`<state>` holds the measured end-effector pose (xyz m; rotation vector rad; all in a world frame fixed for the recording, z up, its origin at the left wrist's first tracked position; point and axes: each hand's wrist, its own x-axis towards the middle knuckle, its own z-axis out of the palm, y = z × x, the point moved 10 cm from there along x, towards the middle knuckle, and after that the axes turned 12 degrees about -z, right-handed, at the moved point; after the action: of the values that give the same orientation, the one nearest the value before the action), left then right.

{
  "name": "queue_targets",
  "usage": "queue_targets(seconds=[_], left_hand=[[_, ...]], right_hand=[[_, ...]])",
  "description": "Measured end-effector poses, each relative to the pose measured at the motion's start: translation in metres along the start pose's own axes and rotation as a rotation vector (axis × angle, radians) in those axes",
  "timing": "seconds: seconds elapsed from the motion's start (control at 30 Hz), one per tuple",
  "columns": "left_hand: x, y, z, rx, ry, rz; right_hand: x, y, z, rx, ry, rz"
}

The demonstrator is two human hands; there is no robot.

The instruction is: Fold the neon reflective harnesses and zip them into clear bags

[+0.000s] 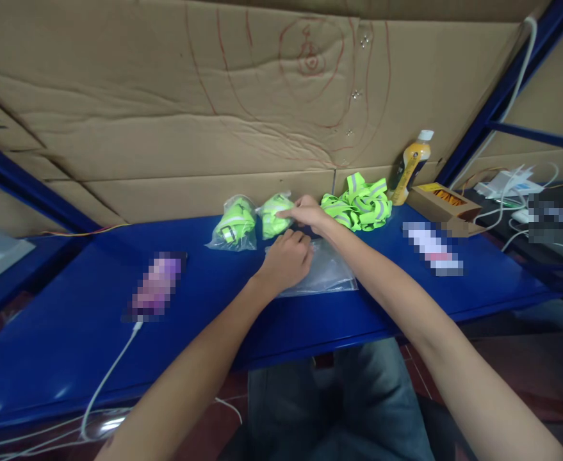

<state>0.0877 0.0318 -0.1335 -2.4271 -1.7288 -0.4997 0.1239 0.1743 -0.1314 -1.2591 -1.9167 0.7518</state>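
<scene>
The wrapped green bundle [272, 221] sits toward the back of the table, just beside a second wrapped bundle [236, 224] on its left. Your right hand [307, 212] meets its right side, a digit laid across the front; whether that grip is closed on it, you cannot tell from here. If only that digit bears on the loose plastic, the film could slide over the straps and the bundle could turn or roll into its neighbor.

Your left hand [288, 256] is curled over the edge of the clear bag [326, 272], the palm side hidden, so you cannot tell whether it pinches the film. The bag looks thin and slippery; a drag of your wrist could crease it or pull it toward the front edge of the table [204, 294].

The loose green straps [360, 205] lie heaped just past your right wrist. A sideways sweep could hook a loop and spread the heap, perhaps against the bottle [413, 163] standing beside it, which could tip. Farther left, the phone [159, 285] has a white cable [111, 371] running over the front edge; an elbow catching that could drag the phone.
</scene>
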Motion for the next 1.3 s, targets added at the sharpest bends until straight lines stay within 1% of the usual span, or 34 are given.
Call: queue_targets(seconds=[0.07, 0.13, 0.2, 0.27, 0.3, 0.33, 0.4, 0.43, 0.47, 0.5, 0.53, 0.57, 0.6, 0.63, 0.67, 0.73, 0.77, 0.83, 0.9, 0.97, 1.03, 1.1, 1.17, 1.23, 1.3], left_hand=[[0.003, -0.007, -0.008, -0.121, 0.049, -0.049], [0.006, -0.018, -0.017, -0.273, 0.102, -0.108], [0.007, -0.034, -0.030, -0.461, 0.191, -0.198], [0.005, -0.055, -0.042, -0.700, 0.311, -0.299], [0.004, -0.060, -0.047, -0.810, 0.358, -0.314], [0.004, -0.061, -0.050, -0.890, 0.381, -0.290], [0.006, -0.051, -0.053, -0.936, 0.352, -0.180], [0.006, -0.045, -0.053, -0.912, 0.332, -0.139], [0.005, -0.043, -0.054, -0.875, 0.334, -0.129], [0.004, -0.043, -0.055, -0.832, 0.358, -0.142], [0.002, -0.045, -0.059, -0.782, 0.405, -0.160], [0.000, -0.047, -0.065, -0.721, 0.462, -0.165], [-0.002, -0.047, -0.071, -0.648, 0.512, -0.150], [-0.003, -0.044, -0.076, -0.567, 0.541, -0.117], [-0.003, -0.041, -0.079, -0.486, 0.549, -0.081], [-0.001, -0.036, -0.080, -0.344, 0.528, -0.040], [0.001, -0.036, -0.078, -0.293, 0.509, -0.037], [0.003, -0.036, -0.074, -0.242, 0.476, -0.037], [0.005, -0.037, -0.068, -0.233, 0.434, -0.017], [0.008, -0.036, -0.059, -0.235, 0.354, 0.017], [0.010, -0.036, -0.048, -0.234, 0.249, 0.043], [0.009, -0.032, -0.043, -0.238, 0.176, 0.075], [0.004, -0.022, -0.047, -0.261, 0.173, 0.127], [-0.003, -0.013, -0.061, -0.314, 0.258, 0.148], [-0.009, -0.007, -0.071, -0.372, 0.337, 0.140]], right_hand=[[-0.005, -0.006, -0.026, 0.020, 0.109, -0.054], [-0.020, -0.022, -0.060, 0.008, 0.253, -0.206], [-0.046, -0.038, -0.088, -0.006, 0.353, -0.381], [-0.078, -0.044, -0.107, -0.006, 0.424, -0.488], [-0.094, -0.045, -0.112, 0.001, 0.441, -0.523], [-0.107, -0.044, -0.111, 0.004, 0.423, -0.548], [-0.127, -0.044, -0.100, -0.004, 0.323, -0.601], [-0.135, -0.047, -0.091, -0.021, 0.245, -0.657], [-0.141, -0.052, -0.080, -0.043, 0.155, -0.722], [-0.147, -0.057, -0.070, -0.060, 0.079, -0.780], [-0.150, -0.061, -0.064, -0.063, 0.031, -0.822], [-0.150, -0.063, -0.063, -0.043, 0.019, -0.836], [-0.149, -0.063, -0.068, 0.001, 0.043, -0.822], [-0.145, -0.062, -0.076, 0.061, 0.097, -0.789], [-0.142, -0.059, -0.085, 0.126, 0.155, -0.751], [-0.135, -0.053, -0.099, 0.235, 0.229, -0.684], [-0.132, -0.051, -0.103, 0.274, 0.233, -0.658], [-0.126, -0.047, -0.105, 0.313, 0.176, -0.616], [-0.120, -0.042, -0.098, 0.328, 0.049, -0.570], [-0.117, -0.036, -0.087, 0.350, -0.107, -0.513], [-0.115, -0.029, -0.073, 0.418, -0.261, -0.442], [-0.115, -0.022, -0.063, 0.505, -0.356, -0.369], [-0.113, -0.016, -0.057, 0.586, -0.384, -0.318], [-0.111, -0.014, -0.056, 0.633, -0.352, -0.306], [-0.109, -0.012, -0.055, 0.639, -0.315, -0.321]])
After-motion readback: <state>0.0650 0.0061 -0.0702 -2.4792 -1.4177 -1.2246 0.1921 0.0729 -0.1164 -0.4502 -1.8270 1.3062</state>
